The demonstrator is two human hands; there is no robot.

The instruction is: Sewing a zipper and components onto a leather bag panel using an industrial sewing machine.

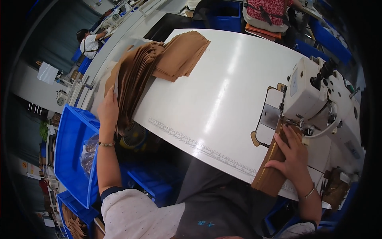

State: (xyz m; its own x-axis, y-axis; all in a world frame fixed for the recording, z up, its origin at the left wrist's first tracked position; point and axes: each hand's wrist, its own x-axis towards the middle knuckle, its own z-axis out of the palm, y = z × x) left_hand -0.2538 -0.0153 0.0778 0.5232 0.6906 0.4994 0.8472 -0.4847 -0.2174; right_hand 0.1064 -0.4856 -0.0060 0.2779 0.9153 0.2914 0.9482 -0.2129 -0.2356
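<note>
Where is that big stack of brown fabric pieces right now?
The stack of brown fabric pieces lies at the far left of the white table, under the left hand, above the blue bin.
</note>
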